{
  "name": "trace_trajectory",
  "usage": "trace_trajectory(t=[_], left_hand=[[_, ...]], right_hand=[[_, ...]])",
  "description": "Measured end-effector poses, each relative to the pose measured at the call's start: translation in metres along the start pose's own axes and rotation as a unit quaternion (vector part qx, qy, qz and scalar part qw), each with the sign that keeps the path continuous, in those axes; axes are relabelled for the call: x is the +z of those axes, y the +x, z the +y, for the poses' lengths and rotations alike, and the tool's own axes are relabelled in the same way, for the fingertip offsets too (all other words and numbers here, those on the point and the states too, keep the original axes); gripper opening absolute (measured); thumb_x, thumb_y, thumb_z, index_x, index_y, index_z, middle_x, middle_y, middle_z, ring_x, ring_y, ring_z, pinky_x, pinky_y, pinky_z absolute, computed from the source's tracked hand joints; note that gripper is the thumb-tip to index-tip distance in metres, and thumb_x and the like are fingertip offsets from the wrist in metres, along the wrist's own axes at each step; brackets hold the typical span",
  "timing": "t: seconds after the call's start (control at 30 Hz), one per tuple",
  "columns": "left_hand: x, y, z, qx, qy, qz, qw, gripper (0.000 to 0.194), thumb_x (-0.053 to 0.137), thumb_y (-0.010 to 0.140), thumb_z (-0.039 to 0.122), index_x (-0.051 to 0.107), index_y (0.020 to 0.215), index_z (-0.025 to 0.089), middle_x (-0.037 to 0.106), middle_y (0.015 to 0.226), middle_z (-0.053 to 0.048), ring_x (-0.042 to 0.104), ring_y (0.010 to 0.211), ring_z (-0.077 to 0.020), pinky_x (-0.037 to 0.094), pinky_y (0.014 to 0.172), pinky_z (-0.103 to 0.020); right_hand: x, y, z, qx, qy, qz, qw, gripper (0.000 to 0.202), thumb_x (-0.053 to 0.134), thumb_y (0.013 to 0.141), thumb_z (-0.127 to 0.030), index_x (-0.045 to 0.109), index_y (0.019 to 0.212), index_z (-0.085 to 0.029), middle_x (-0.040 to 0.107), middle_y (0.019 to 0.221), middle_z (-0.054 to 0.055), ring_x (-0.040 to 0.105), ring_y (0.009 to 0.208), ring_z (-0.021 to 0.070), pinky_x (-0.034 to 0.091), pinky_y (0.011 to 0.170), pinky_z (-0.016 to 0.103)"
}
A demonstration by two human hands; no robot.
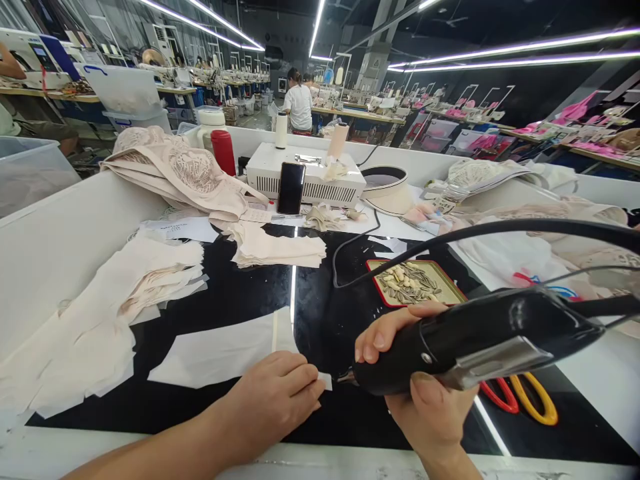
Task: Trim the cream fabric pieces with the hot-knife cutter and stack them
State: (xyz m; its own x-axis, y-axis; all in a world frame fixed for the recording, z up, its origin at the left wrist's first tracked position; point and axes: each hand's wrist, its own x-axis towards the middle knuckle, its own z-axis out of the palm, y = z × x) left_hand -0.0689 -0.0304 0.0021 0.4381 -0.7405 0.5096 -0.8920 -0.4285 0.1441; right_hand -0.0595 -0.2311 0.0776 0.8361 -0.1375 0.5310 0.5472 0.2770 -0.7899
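My right hand (420, 380) is wrapped round a black corded handheld tool (465, 333) with a lever on its side and a narrow metal tip pointing left. Close to that tip, the closed fingers of my left hand (280, 393) press on a cream fabric piece (220, 350), which lies flat on the black work surface (240, 293). A narrow pale end (325, 381) sticks out past my left fingertips, just short of the metal tip. What lies under my left palm is hidden.
Cut fabric stacks lie left (95, 320) and ahead (277, 247). A tray of shells and nuts (415, 283) sits behind the tool, near its cable. Scissors with red and yellow handles (535, 399) lie right. A phone (291, 189) leans against a white box (310, 175).
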Motion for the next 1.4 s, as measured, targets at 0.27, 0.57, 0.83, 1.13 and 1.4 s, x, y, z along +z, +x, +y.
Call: trace_trajectory(t=[0.27,0.57,0.83,1.13,1.4], left_hand=[[0.0,0.001,0.002,-0.001,-0.018,0.013,1.0,0.014,0.055,0.111,0.015,0.068,0.117,0.011,0.072,0.101,-0.006,0.069,0.095,-0.0201,0.06,0.085,-0.034],[-0.001,0.004,0.005,-0.001,-0.023,0.014,1.0,0.015,0.054,0.112,0.016,0.067,0.116,0.01,0.072,0.102,-0.004,0.068,0.093,-0.0206,0.061,0.083,-0.036],[0.0,0.003,0.003,-0.001,-0.028,0.017,0.999,0.014,0.055,0.112,0.014,0.067,0.116,0.009,0.072,0.102,-0.005,0.068,0.093,-0.0212,0.06,0.082,-0.037],[-0.002,0.006,0.002,0.0,-0.022,0.03,0.999,0.017,0.05,0.114,0.014,0.067,0.113,0.011,0.073,0.098,-0.004,0.069,0.09,-0.0197,0.06,0.08,-0.035],[-0.002,0.002,-0.001,-0.002,-0.036,0.023,0.999,0.015,0.052,0.112,0.013,0.067,0.111,0.01,0.073,0.1,-0.005,0.07,0.094,-0.0189,0.062,0.085,-0.034]], right_hand=[[0.003,0.001,0.003,-0.007,0.008,0.008,1.0,0.037,0.084,0.091,-0.042,0.065,0.12,-0.027,0.068,0.08,-0.002,0.066,0.062,0.0162,0.06,0.056,0.031],[0.004,-0.001,0.003,0.006,0.015,0.002,1.0,0.036,0.084,0.092,-0.041,0.066,0.121,-0.028,0.069,0.081,-0.002,0.066,0.064,0.0154,0.06,0.058,0.03],[0.004,-0.005,-0.002,0.016,0.023,-0.005,1.0,0.033,0.081,0.094,-0.038,0.065,0.122,-0.028,0.069,0.082,-0.003,0.067,0.065,0.0145,0.061,0.06,0.029],[0.005,-0.012,0.0,0.024,0.027,-0.007,0.999,0.033,0.081,0.095,-0.039,0.066,0.122,-0.029,0.069,0.082,-0.003,0.066,0.065,0.0136,0.062,0.062,0.029],[0.005,-0.009,-0.005,0.006,0.028,-0.002,1.0,0.035,0.081,0.093,-0.04,0.065,0.121,-0.027,0.068,0.081,-0.002,0.065,0.065,0.014,0.062,0.06,0.029]])
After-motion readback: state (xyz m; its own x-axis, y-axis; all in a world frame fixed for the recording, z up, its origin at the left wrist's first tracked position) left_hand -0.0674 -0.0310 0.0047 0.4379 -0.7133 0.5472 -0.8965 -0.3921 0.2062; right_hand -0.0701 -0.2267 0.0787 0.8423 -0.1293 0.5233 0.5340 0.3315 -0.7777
